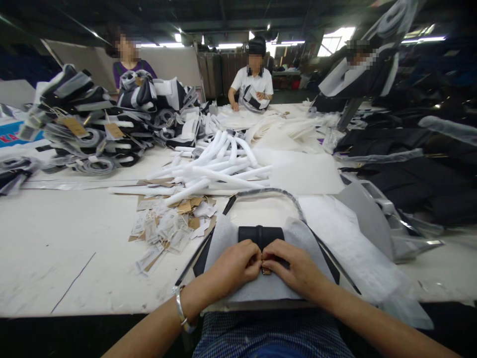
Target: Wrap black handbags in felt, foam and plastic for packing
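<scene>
The small metal clasp [266, 269] is almost fully covered by the fingertips, so its exact shape is hard to make out; only a little brass-coloured part shows between the two hands. The left hand [234, 266] and the right hand [294, 268] meet at the middle of the handbag [261, 236], with the fingers curled narrow and pinching this clasp from both sides. The handbag lies flat at the near edge of the table [55, 248], at 6 o'clock, and most of its black body is hidden under a soft grey wrapping sheet [227, 233]; only a smooth black flap and the dark edges stay visible. Its curved handle [276, 193], wrapped in clear film, arches toward 12 o'clock. At 10 o'clock from the hands lies a loose heap of paper tags [167, 226], flat, brown and white. Behind it, at 11 o'clock, long white foam tubes [219, 164] are piled across each other. At 2 o'clock, black bags [410, 174] lie partly under shiny plastic. A silver bracelet [180, 308] sits on the left wrist. Far away at 12 o'clock, a person in a white shirt [253, 82] sits at the table.
</scene>
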Action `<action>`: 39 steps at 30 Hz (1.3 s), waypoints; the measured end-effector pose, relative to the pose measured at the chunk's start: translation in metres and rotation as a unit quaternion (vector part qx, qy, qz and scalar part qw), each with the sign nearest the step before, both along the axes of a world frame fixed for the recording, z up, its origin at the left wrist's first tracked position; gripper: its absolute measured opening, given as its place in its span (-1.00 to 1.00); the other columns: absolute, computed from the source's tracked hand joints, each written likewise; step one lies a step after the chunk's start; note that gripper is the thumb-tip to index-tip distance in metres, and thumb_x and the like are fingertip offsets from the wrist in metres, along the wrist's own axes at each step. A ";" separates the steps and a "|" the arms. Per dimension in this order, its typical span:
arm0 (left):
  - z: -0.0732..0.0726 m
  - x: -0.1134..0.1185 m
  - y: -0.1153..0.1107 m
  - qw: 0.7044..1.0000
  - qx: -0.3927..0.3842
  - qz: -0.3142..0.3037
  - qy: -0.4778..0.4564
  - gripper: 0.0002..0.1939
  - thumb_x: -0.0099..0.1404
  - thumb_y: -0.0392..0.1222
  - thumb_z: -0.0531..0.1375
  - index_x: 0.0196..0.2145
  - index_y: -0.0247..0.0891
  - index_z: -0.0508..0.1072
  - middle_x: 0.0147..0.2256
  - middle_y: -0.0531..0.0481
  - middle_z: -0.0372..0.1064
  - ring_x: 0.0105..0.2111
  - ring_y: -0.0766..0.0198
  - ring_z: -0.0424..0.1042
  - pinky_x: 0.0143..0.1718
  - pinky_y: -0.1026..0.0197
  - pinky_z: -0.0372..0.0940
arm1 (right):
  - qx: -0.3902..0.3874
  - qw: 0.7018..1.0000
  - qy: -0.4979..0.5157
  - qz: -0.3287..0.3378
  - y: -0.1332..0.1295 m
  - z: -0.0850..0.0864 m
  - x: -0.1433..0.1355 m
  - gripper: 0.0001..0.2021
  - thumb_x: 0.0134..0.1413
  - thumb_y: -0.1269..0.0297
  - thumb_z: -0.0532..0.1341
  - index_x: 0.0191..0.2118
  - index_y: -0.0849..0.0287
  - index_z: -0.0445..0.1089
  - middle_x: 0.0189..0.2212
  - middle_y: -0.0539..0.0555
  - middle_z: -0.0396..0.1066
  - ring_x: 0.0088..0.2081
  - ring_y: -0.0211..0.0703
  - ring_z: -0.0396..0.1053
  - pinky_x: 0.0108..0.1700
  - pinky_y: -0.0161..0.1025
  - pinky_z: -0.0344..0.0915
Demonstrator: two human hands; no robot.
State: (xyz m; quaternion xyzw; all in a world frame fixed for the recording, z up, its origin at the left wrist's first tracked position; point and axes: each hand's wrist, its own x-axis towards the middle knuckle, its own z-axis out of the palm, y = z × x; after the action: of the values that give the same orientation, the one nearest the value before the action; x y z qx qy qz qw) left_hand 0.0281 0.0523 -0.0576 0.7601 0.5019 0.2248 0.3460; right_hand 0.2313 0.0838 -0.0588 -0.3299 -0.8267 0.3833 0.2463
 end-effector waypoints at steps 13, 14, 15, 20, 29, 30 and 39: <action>-0.003 -0.003 -0.001 0.982 -0.076 0.065 -0.162 -0.98 0.22 -0.30 0.18 -0.35 -0.25 0.38 -0.45 0.06 0.45 -0.47 0.35 0.41 -0.44 0.33 0.27 | 0.016 0.999 -0.010 -0.030 -0.004 -0.003 0.005 -0.90 0.30 0.33 0.20 -0.11 0.07 0.43 -0.28 0.01 0.47 -0.23 -0.15 0.42 -0.15 -0.22 0.31; -0.003 -0.004 -0.001 0.979 -0.089 0.064 -0.174 -0.98 0.26 -0.27 0.18 -0.33 -0.25 0.39 -0.45 0.05 0.47 -0.47 0.33 0.44 -0.44 0.33 0.30 | 0.014 0.999 -0.014 -0.029 -0.004 -0.002 0.006 -0.89 0.32 0.32 0.18 -0.10 0.06 0.43 -0.27 0.01 0.47 -0.23 -0.14 0.42 -0.15 -0.21 0.31; -0.003 -0.005 0.000 0.975 -0.100 0.066 -0.186 -0.95 0.28 -0.24 0.18 -0.29 -0.26 0.40 -0.44 0.03 0.49 -0.46 0.32 0.47 -0.42 0.32 0.32 | 0.012 0.999 -0.016 -0.025 -0.004 -0.001 0.006 -0.88 0.34 0.31 0.15 -0.11 0.06 0.43 -0.26 0.02 0.47 -0.22 -0.13 0.42 -0.14 -0.20 0.32; 0.005 -0.006 0.001 0.987 -0.027 0.063 -0.149 -0.78 0.29 -0.36 0.18 -0.15 -0.18 0.55 -0.30 0.03 0.54 -0.28 0.27 0.49 -0.18 0.22 0.34 | 0.023 1.000 0.000 -0.017 -0.007 0.003 0.007 -0.84 0.36 0.34 0.09 -0.12 0.06 0.42 -0.23 0.07 0.47 -0.18 -0.09 0.42 -0.11 -0.15 0.35; 0.010 -0.008 0.000 0.995 -0.016 0.027 -0.099 -0.91 0.30 -0.21 0.29 -0.23 -0.15 0.61 -0.26 0.04 0.54 -0.22 0.26 0.47 -0.15 0.27 0.28 | 0.042 0.999 -0.009 0.018 -0.007 -0.001 0.003 -0.87 0.30 0.44 0.16 -0.18 0.09 0.44 -0.26 0.05 0.44 -0.21 -0.14 0.41 -0.14 -0.22 0.35; 0.009 -0.007 0.000 0.995 -0.019 0.021 -0.095 -0.89 0.26 -0.15 0.34 -0.24 -0.14 0.61 -0.27 0.04 0.53 -0.23 0.26 0.47 -0.18 0.27 0.28 | 0.046 0.999 -0.015 0.017 -0.007 -0.002 0.003 -0.86 0.31 0.45 0.15 -0.19 0.10 0.43 -0.27 0.05 0.43 -0.21 -0.14 0.41 -0.15 -0.21 0.34; 0.002 -0.005 0.000 0.992 -0.055 0.017 -0.112 -0.76 0.14 -0.10 0.42 -0.21 -0.16 0.62 -0.29 0.02 0.52 -0.32 0.28 0.46 -0.29 0.29 0.29 | 0.106 0.994 -0.020 0.000 -0.016 -0.011 0.003 -0.83 0.36 0.45 0.06 -0.17 0.10 0.36 -0.27 0.09 0.40 -0.23 -0.10 0.40 -0.19 -0.17 0.38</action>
State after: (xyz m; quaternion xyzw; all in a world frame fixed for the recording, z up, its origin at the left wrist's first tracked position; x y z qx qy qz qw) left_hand 0.0227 0.0522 -0.0553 0.7013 0.4847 0.2868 0.4371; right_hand 0.2340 0.0678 -0.0697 -0.3095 -0.8676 0.2871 0.2627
